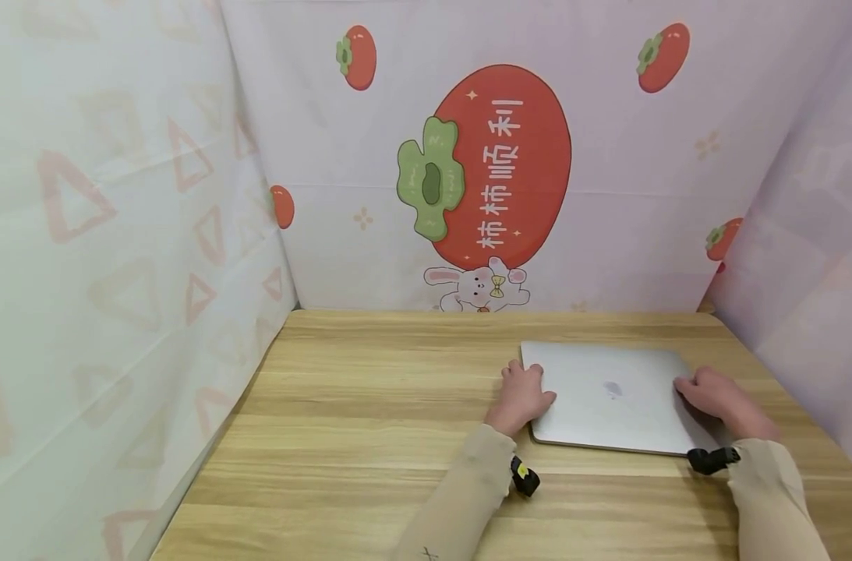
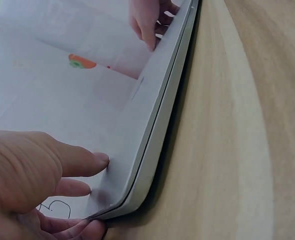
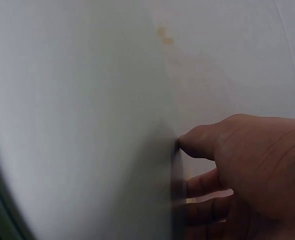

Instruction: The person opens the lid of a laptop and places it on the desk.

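Observation:
A closed silver laptop (image 1: 608, 417) with a dark logo on its lid is on the right part of the wooden table. My left hand (image 1: 521, 396) holds its left side, thumb over the lid and the other fingers along the edge. At the opposite side, my right hand (image 1: 723, 401) grips the right edge between thumb and fingers. The left wrist view shows the left thumb (image 2: 85, 161) on the lid near a rounded corner. Seen from the right wrist, the right thumb (image 3: 200, 142) meets the edge, with the fingers lower down. Whether the laptop is lifted, I cannot tell.
The wooden table (image 1: 341, 436) extends to the left of the laptop. Printed cloth hangs behind it, with a large red persimmon (image 1: 531, 171) and a rabbit (image 1: 478, 288). More cloth (image 1: 117, 312) walls the left side, and another sheet (image 1: 818, 234) the right.

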The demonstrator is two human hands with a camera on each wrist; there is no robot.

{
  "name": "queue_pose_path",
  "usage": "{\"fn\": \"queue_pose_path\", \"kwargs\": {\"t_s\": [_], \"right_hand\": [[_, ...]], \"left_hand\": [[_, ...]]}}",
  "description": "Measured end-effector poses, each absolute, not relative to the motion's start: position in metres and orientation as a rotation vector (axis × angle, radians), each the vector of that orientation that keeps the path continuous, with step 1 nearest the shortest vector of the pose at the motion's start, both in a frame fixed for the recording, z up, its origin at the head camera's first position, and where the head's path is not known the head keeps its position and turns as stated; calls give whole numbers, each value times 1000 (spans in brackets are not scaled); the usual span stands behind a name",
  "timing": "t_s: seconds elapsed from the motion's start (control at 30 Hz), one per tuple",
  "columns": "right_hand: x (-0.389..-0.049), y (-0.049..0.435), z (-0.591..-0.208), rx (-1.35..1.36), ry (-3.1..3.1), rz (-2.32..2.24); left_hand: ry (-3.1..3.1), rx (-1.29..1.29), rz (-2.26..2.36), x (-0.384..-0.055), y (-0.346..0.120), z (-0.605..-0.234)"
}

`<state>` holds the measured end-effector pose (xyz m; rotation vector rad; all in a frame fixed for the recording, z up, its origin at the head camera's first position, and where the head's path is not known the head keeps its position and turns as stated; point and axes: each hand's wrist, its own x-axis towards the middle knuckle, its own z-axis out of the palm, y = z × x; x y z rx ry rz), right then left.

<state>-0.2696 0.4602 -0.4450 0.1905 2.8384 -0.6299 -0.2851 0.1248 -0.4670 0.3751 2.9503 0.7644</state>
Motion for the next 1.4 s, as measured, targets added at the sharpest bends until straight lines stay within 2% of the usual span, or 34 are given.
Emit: {"fn": "queue_pose_path", "kwargs": {"t_s": [0.77,1.4], "right_hand": [[-277,434,-442,114,2869,-511],[-280,416,-450,146,2773,-613]], "left_hand": [[2990,289,618,-291,112,-463],[3014,217,607,-299,99,-464]]}}
